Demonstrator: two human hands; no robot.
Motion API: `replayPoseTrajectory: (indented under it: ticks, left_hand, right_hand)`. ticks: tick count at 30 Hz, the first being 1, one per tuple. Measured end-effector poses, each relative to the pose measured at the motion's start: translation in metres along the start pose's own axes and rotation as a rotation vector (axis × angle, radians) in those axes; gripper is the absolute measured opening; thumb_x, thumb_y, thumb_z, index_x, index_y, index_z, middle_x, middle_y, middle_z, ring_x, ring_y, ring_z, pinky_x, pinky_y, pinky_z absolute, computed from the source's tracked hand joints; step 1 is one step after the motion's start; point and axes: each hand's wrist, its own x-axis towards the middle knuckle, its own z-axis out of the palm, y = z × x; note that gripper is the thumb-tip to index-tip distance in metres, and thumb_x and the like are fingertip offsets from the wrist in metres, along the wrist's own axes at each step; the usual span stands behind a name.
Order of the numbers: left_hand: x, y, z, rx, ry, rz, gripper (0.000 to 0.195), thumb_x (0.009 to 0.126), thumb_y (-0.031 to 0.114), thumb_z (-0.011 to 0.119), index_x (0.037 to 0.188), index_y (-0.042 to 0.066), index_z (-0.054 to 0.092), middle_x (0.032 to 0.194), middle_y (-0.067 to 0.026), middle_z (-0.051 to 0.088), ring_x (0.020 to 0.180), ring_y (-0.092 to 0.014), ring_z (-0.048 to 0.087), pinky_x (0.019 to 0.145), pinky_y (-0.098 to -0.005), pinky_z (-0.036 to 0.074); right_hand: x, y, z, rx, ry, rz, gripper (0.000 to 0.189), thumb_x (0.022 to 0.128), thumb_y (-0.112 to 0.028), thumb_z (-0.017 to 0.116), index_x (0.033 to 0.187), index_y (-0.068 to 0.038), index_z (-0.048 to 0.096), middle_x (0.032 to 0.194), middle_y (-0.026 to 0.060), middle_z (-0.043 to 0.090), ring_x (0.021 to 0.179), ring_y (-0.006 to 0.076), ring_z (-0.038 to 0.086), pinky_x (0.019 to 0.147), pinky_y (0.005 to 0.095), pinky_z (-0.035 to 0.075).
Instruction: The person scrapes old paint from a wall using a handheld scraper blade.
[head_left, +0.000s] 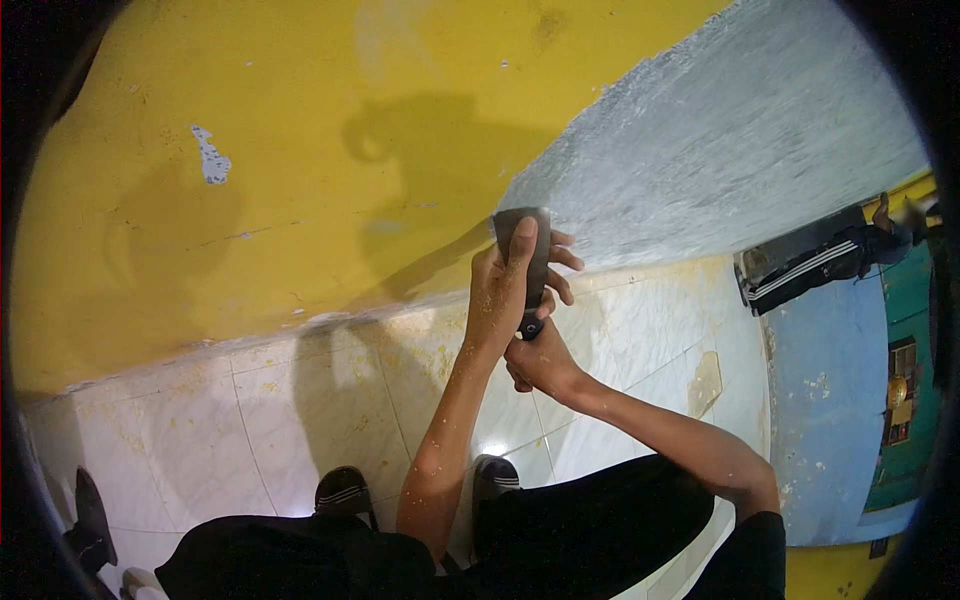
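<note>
My right hand (546, 364) is closed around the dark handle of a broad-bladed metal scraper (538, 262). Against its flat blade lies the thumb of my left hand (495, 296), whose fingers wrap behind and show past the blade's right side. The blade's end is at the ragged border between the yellow paint (300, 112) and the grey stripped area (712, 150) of the wall. Whether the edge touches the wall cannot be told. Pale specks cling to my left hand and forearm.
Yellow paint flakes lie on the white tiled floor (315, 420) along the wall's base. My feet in dark striped footwear (343, 491) stand below. A person in striped trousers (810, 274) is at the far right. Another dark shoe (91, 506) shows at lower left.
</note>
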Motion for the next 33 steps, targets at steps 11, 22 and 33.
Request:
replayPoseTrajectory:
  ticks: [11,22,33]
  left_hand:
    - [-0.002,0.006,0.001,0.044,0.025,-0.023,0.062,0.091,0.057,0.048,0.1,-0.004,0.059,0.078,-0.0142,0.065,0.058,-0.019,0.066,0.04,-0.0233,0.045]
    - [0.001,0.009,0.003,0.051,0.017,0.037,0.063,0.091,0.056,0.049,0.097,-0.006,0.06,0.081,-0.018,0.066,0.069,-0.025,0.069,0.052,-0.0319,0.056]
    - [0.005,0.029,0.016,0.013,-0.059,0.168,0.059,0.09,0.052,0.053,0.089,-0.006,0.061,0.075,-0.0148,0.066,0.067,-0.023,0.069,0.054,-0.0327,0.056]
  right_hand:
    - [-0.006,-0.002,0.002,0.034,0.0,-0.054,0.014,0.09,-0.014,0.048,0.083,-0.003,0.041,0.049,0.0011,0.039,0.037,0.0114,0.037,0.035,0.0267,0.034]
    - [-0.006,-0.003,0.0,0.002,-0.103,-0.022,0.02,0.093,-0.018,0.049,0.085,0.0,0.047,0.048,0.0011,0.041,0.035,0.0121,0.038,0.034,0.0283,0.033]
    - [-0.013,-0.018,0.0,0.032,-0.079,-0.154,0.018,0.092,-0.014,0.049,0.078,-0.004,0.046,0.048,0.0008,0.04,0.038,0.0114,0.038,0.037,0.0274,0.035]
